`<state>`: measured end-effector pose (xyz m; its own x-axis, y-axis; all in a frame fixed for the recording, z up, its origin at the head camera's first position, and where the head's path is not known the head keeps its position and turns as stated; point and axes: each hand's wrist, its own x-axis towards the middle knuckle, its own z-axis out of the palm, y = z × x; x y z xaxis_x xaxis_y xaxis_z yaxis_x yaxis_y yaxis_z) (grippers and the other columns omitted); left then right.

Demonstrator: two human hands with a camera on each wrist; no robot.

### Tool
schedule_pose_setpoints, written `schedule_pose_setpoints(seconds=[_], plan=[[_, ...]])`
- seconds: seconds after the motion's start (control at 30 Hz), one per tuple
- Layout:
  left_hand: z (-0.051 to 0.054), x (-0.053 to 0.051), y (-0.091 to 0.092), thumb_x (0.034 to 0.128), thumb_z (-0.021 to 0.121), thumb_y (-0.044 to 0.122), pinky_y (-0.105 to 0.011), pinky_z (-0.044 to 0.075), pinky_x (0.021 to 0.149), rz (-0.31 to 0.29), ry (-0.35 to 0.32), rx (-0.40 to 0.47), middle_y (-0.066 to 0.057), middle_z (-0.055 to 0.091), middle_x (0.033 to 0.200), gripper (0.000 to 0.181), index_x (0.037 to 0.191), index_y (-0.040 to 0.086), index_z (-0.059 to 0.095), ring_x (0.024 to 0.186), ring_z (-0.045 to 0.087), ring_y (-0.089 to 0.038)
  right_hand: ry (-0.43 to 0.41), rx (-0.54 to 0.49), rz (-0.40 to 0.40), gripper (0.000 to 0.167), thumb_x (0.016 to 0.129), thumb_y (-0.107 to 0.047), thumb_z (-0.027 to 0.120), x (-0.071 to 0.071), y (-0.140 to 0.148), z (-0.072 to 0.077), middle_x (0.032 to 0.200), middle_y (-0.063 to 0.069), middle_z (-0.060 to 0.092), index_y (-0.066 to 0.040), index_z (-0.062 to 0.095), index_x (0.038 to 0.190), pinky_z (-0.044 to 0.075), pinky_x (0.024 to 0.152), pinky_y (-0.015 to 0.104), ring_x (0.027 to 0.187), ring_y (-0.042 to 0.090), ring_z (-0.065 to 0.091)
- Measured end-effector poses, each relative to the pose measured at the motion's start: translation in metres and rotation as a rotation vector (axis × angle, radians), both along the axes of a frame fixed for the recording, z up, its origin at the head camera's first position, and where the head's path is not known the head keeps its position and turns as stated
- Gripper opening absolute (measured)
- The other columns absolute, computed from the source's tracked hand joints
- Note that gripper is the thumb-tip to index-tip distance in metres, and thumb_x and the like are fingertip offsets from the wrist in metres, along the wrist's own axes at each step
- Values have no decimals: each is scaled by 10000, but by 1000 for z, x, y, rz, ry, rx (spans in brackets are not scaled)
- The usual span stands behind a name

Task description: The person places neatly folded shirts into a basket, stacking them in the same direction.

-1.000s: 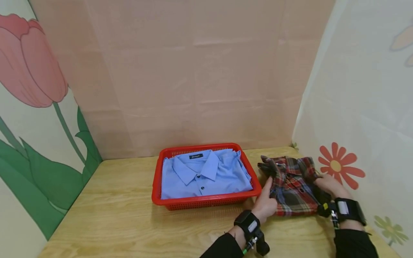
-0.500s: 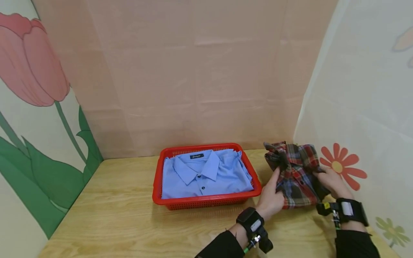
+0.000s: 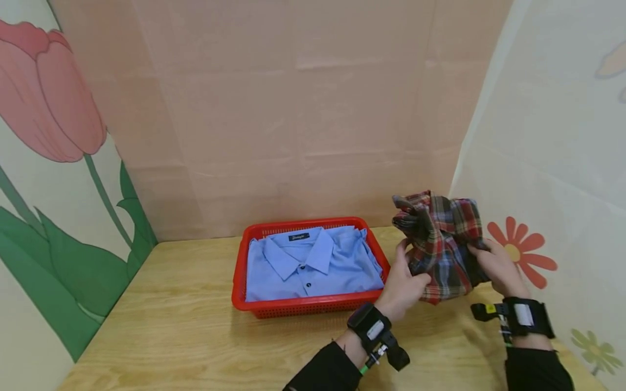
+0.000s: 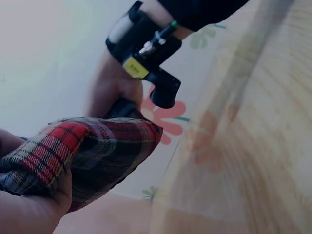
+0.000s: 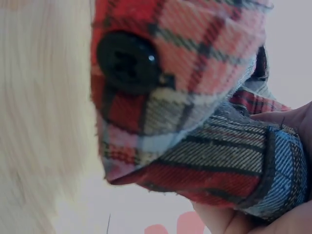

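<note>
A folded plaid shirt [image 3: 447, 244] in red, grey and blue is held up off the table between both hands. My left hand [image 3: 403, 285] grips its left side, thumb on the near face. On the opposite side my right hand [image 3: 499, 266] pinches the edge. The left wrist view shows the plaid bundle [image 4: 97, 151] raised above the tabletop, gripped at both ends. Close up in the right wrist view are a dark button [image 5: 127, 62] and the right fingers [image 5: 287, 214] curled round a fold. Left of the hands, a red basket [image 3: 313, 306] contains a folded light blue shirt [image 3: 293, 271].
The basket stands on a wooden table [image 3: 171, 326], close to the left hand. A pinkish-brown backdrop [image 3: 303, 119] rises behind the table. White panels with printed flowers flank it, and the right panel [image 3: 552, 163] is near the right hand.
Both hands have lifted the plaid shirt off the table, moving it up and away from the table's near edge. It has tilted, and over the last half second shifted slightly left. The basket has stayed put.
</note>
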<state>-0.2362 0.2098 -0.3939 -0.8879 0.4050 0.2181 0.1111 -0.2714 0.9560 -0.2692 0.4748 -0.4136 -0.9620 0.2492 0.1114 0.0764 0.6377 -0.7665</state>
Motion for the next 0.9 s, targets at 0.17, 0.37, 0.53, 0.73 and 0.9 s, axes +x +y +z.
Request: schedule_pose_setpoints(seconds=[0.17, 0.37, 0.53, 0.73, 0.9], plan=[[5, -5, -5, 811, 673, -6, -226, 448, 938, 61, 11, 11, 222, 515, 1325, 831, 1458, 399, 345, 1134, 533, -2, 37, -67, -4, 575, 1054, -392, 342, -1, -11, 3, 1137, 249, 554, 94, 411, 1353, 550, 631, 318, 764, 88, 592], [10, -10, -18, 911, 692, 374, -297, 427, 1047, 197, 136, -162, 183, 490, 1422, 692, 1478, 455, 304, 1272, 494, -33, 33, -183, 28, 651, 1035, -463, 377, 0, -21, 8, 1036, 37, 598, 45, 336, 1441, 560, 655, 328, 782, 62, 604], [13, -16, -28, 937, 651, 398, -313, 441, 1043, 288, 190, -274, 175, 538, 1389, 579, 1452, 433, 389, 1270, 513, -44, 45, -362, 99, 470, 1009, -480, 451, 3, -27, 16, 878, -132, 612, -144, 430, 1337, 569, 620, 350, 743, 87, 636], [11, -20, -37, 982, 582, 369, -293, 437, 1039, 283, 166, -252, 175, 567, 1354, 440, 1402, 432, 467, 1254, 518, -35, 87, -367, 143, 252, 1026, -409, 461, 4, -33, 18, 838, -124, 630, -197, 486, 1159, 563, 584, 335, 703, 86, 639], [12, -23, -47, 1011, 525, 366, -281, 444, 1003, 210, 205, -232, 161, 574, 1336, 388, 1387, 446, 470, 1187, 542, -41, 86, -463, 145, 232, 1019, -392, 490, 7, -36, 21, 849, -118, 623, -207, 466, 1157, 557, 576, 326, 706, 89, 634]])
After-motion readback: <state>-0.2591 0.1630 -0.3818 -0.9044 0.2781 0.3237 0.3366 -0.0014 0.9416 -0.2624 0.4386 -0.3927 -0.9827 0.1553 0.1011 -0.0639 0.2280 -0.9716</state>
